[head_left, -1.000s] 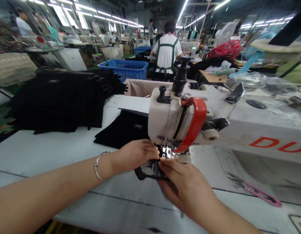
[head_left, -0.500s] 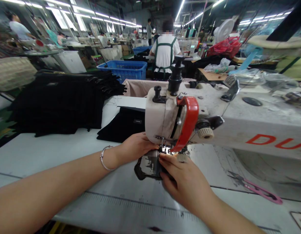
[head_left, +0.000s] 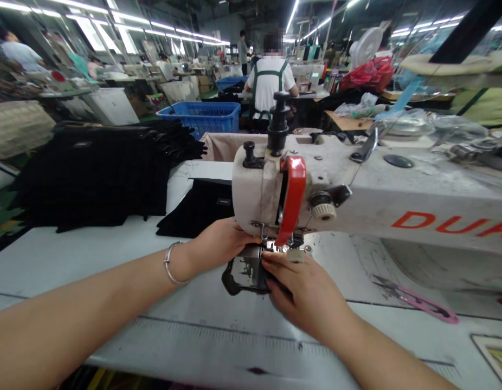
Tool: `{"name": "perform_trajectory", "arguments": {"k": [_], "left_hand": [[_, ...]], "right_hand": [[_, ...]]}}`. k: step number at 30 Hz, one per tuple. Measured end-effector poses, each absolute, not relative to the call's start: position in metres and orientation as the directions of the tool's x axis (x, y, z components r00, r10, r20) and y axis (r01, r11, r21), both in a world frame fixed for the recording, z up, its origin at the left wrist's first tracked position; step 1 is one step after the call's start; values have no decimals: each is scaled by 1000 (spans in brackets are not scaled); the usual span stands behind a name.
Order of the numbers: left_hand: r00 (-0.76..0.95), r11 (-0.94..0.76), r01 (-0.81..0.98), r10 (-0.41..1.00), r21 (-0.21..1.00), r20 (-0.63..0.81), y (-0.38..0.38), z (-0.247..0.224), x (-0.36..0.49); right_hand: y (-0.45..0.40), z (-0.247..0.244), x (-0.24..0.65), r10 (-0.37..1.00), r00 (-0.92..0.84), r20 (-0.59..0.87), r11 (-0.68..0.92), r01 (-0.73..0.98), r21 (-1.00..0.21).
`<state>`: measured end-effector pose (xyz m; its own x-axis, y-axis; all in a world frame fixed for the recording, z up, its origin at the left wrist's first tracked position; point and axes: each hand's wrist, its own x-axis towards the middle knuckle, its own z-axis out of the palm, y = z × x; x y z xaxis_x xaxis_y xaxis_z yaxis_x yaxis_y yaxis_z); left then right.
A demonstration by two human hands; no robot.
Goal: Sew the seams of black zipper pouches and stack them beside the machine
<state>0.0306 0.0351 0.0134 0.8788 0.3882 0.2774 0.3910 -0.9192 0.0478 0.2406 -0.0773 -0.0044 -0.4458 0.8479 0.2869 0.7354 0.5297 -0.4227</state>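
A white sewing machine (head_left: pixel 251 189) with a red thread-lever guard (head_left: pixel 294 195) stands over the table. Behind its head lies a black fabric piece (head_left: pixel 198 208) with a small label, running partly out of sight behind the machine. My left hand (head_left: pixel 218 244), a silver bangle at its wrist, holds this fabric's edge just left of the presser foot (head_left: pixel 273 246). My right hand (head_left: pixel 306 281) lies in front of the foot, fingers together, thumb tucked below, pressing a dark strip of the fabric beside the metal needle plate (head_left: pixel 245 271). Its fingertips nearly meet the foot.
A thick stack of black fabric pieces (head_left: pixel 96 173) rests on the left of the table. Pink-handled thread snips (head_left: pixel 428 306) lie to the right. Beyond stand a blue crate (head_left: pixel 202 114) and a seated person in a white shirt (head_left: pixel 271 81). A ruler scale (head_left: pixel 235 333) runs along the front.
The whole view has shifted slightly, so machine and table sit further left in the picture. Both hands keep nearly the same place at the presser foot.
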Motion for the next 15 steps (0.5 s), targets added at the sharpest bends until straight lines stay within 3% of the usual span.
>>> {"name": "perform_trajectory", "arguments": {"k": [6,15], "left_hand": [[891,-908,411,419,79,173,11,30,31],[828,-846,488,526,213,194,9,29,31]], "right_hand": [[-78,-3,243,828,-446,340,560,676,-478],[-80,-1,243,831,-453,322,556,684,-472]]}}
